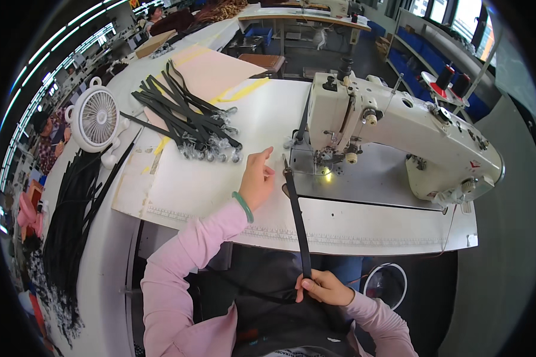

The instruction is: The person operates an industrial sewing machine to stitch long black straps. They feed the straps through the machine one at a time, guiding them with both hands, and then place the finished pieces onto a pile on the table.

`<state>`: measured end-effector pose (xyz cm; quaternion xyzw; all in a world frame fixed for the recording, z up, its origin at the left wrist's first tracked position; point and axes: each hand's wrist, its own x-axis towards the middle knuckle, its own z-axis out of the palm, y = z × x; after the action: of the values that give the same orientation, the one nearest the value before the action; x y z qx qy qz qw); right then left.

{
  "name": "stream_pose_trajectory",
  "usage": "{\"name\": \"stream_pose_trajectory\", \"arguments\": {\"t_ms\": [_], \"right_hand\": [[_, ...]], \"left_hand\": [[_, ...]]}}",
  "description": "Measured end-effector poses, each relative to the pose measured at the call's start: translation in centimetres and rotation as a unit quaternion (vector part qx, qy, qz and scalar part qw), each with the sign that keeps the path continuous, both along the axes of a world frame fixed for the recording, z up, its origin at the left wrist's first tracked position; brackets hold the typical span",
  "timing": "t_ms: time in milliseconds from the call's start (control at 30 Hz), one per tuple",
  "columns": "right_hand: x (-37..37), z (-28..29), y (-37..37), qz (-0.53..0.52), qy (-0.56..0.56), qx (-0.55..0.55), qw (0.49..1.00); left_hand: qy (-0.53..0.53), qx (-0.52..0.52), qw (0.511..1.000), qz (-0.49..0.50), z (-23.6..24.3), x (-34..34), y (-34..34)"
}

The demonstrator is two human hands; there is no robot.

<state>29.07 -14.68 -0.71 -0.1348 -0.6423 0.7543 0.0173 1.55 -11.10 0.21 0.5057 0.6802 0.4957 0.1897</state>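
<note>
My right hand (324, 287) is closed on a long black strap (298, 220) near the table's front edge. From that hand the strap runs up over the white tabletop. Its far end, with a small shiny piece, lies beside the needle area of a cream sewing machine (399, 113). My left hand (258, 181) hovers left of that end, fingers apart and partly curled, with nothing visible in them. Another black strap (302, 128) with clear-wrapped hardware lies behind the machine's needle area. A pile of black straps (184, 116) with clear-wrapped ends sits at the far left.
A white fan (96, 119) stands left of the pile. More black straps (71, 220) hang over the left table. Thread spools (452, 83) rise behind the machine, and a white-rimmed bin (404, 279) stands below right. A person (50, 134) sits at the far left.
</note>
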Motion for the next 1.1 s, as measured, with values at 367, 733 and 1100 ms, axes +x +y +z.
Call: {"name": "stream_pose_trajectory", "arguments": {"t_ms": [367,733,1100], "right_hand": [[-1.9,0.6,0.6,-0.108,0.028,-0.095,0.989],[21.3,6.8,25.0,-0.806,0.184,0.355,0.437],[37.8,12.0,42.2,-0.637,-0.210,0.584,0.457]], "left_hand": [[0.415,0.074,0.900,-0.111,-1.2,2.8,3.8],[0.367,0.090,0.923,-0.080,-0.5,3.7,3.1],[0.361,0.084,0.926,-0.070,-1.7,3.3,3.3]]}}
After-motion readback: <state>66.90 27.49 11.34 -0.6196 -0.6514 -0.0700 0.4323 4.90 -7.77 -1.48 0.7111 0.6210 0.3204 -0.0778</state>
